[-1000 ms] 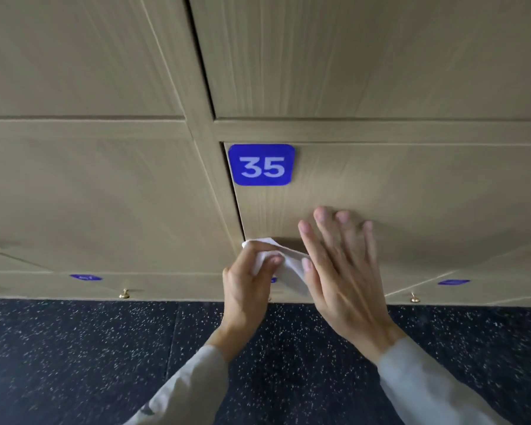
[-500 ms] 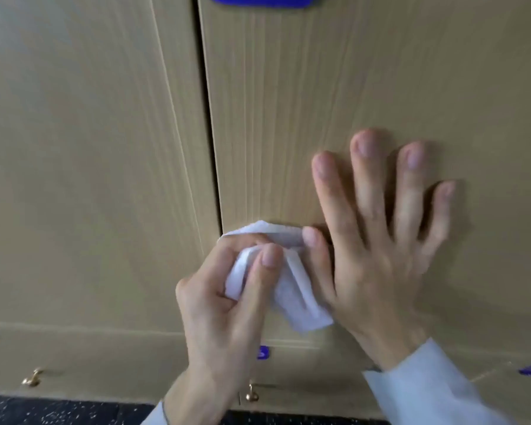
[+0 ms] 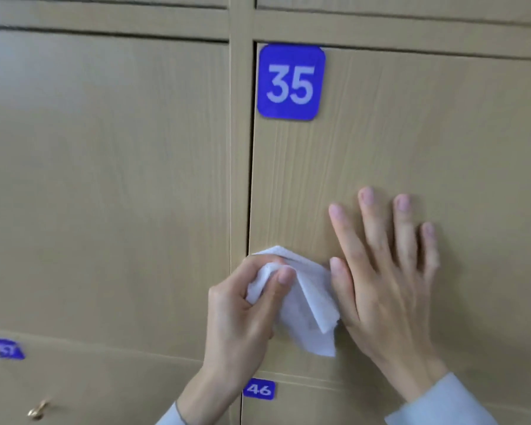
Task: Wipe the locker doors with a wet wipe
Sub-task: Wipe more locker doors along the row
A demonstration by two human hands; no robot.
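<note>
two hands on locker door (image 3: 396,142): left hand (image 3: 242,314) pinches the limp, soft wet wipe (image 3: 310,305) at its bunched top; right hand (image 3: 387,271) lies flat, fingers spread.

A bank of wooden lockers is seen close up from a single head-worn, wide-angle camera, faced almost squarely, angled slightly downward. The frame is filled by door 35 (image 3: 411,142); plate 46 (image 3: 259,389) is caught at the lower centre.

A blue plate (image 3: 291,82) reading "35" sits on the locker door (image 3: 411,142) above the gripped wet wipe (image 3: 310,305); a smaller plate (image 3: 259,389), "46", sits just below it.
</note>
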